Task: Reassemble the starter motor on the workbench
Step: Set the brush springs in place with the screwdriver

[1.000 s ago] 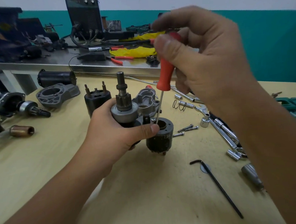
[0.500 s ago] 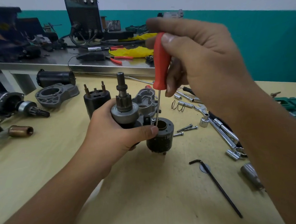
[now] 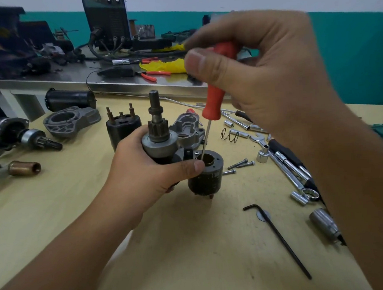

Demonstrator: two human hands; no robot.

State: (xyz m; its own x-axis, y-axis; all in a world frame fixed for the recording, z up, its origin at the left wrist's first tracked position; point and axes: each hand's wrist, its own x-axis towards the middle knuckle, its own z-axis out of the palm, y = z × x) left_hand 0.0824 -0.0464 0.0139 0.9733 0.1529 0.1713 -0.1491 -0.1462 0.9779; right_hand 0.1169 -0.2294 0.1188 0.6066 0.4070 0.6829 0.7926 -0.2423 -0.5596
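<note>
My left hand (image 3: 147,170) grips the starter motor assembly (image 3: 161,142) upright on the workbench, pinion gear and shaft pointing up. Joined to its right side is the dark round solenoid body (image 3: 207,177) with a brass-lined bore on top. My right hand (image 3: 260,72) holds a red-handled screwdriver (image 3: 215,98) almost upright above it. The thin blade reaches down to the left rim of the bore, beside my left thumb. A grey nose housing (image 3: 188,131) lies just behind the assembly.
A second black solenoid (image 3: 121,127), a grey end housing (image 3: 71,119), a black motor case (image 3: 69,99) and a brass sleeve (image 3: 24,167) lie to the left. Bolts (image 3: 240,164), a spring (image 3: 229,136), sockets, wrenches (image 3: 297,178) and a black hex key (image 3: 280,236) lie right.
My right hand has rolled the screwdriver handle between its fingers, with the handle swinging slightly left then right. The blade tip stays at the solenoid bore. My left hand holds still.
</note>
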